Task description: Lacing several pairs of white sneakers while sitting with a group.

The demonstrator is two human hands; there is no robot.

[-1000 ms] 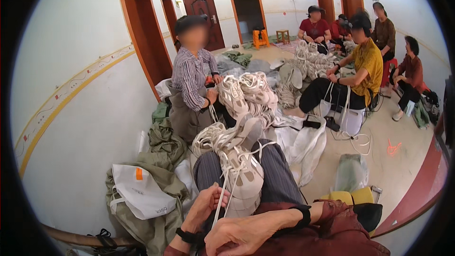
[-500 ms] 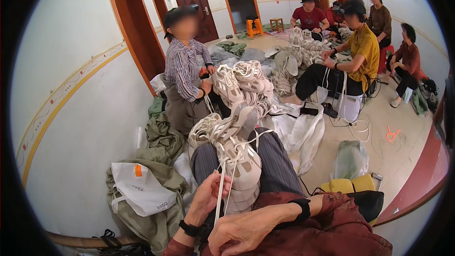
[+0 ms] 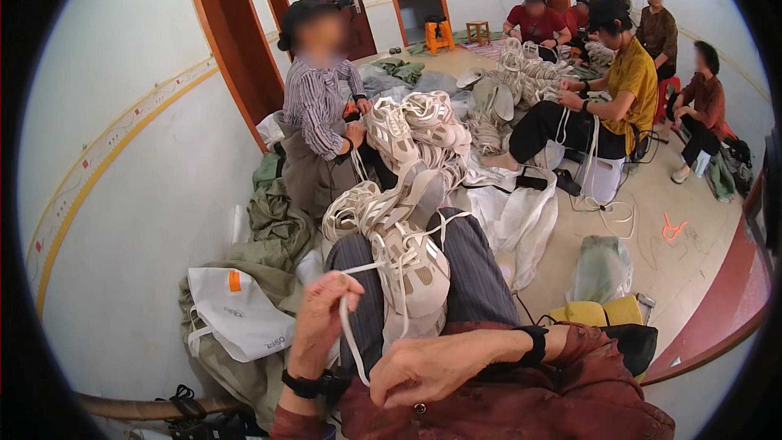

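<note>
A beige and white sneaker [image 3: 417, 270] rests between my thighs, its toe pointing toward me. From its eyelets a flat off-white shoelace [image 3: 348, 334] runs left to my left hand [image 3: 324, 310], which pinches it between thumb and fingers. The lace then drops in a curve to the curled fingers of my right hand [image 3: 428, 365], which close at its lower end; the fingertips are partly hidden. A second stretch of lace hangs down from the sneaker between the hands. More sneakers [image 3: 358, 210] with loose laces press against its far side.
Beyond my knees rises a pile of laced sneakers [image 3: 419, 134]. A person in a striped shirt [image 3: 322, 106] sits beside it; another in a yellow shirt [image 3: 631, 85] handles laces at right. A white bag [image 3: 240, 318] lies on green cloth at left. Wall closes the left side.
My left hand has risen and moved left, drawing the shoelace out sideways from the sneaker. My right hand has shifted slightly up and to the right.
</note>
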